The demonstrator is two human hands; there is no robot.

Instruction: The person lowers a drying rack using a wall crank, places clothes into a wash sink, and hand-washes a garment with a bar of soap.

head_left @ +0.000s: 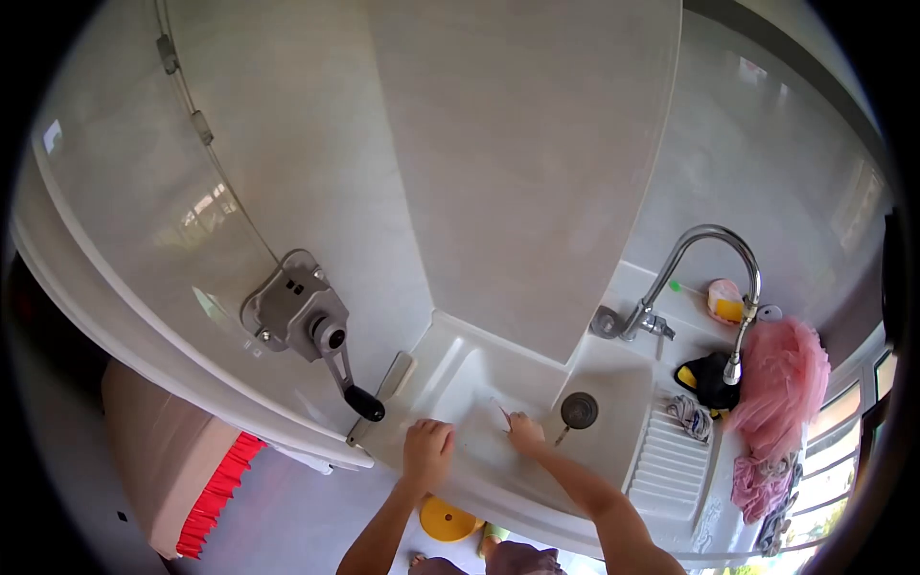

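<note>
A white sink (484,359) lies in front of me, with a round drain strainer (579,410) on its right side. My right hand (524,433) is down in the basin, left of the strainer. Its fingers are closed on a thin reddish stick-like thing (504,415), too small to name, whose tip points up and left. My left hand (428,455) is at the basin's front left, with its fingers curled closed. Whatever it may hold is hidden.
A chrome faucet (711,232) arches over the ribbed washboard (668,465). Pink mesh fabric (781,379), a black and yellow item (709,379) and a grey cloth (690,419) lie at right. A crank bracket (311,321) juts from the left wall. A yellow stool (448,519) stands below.
</note>
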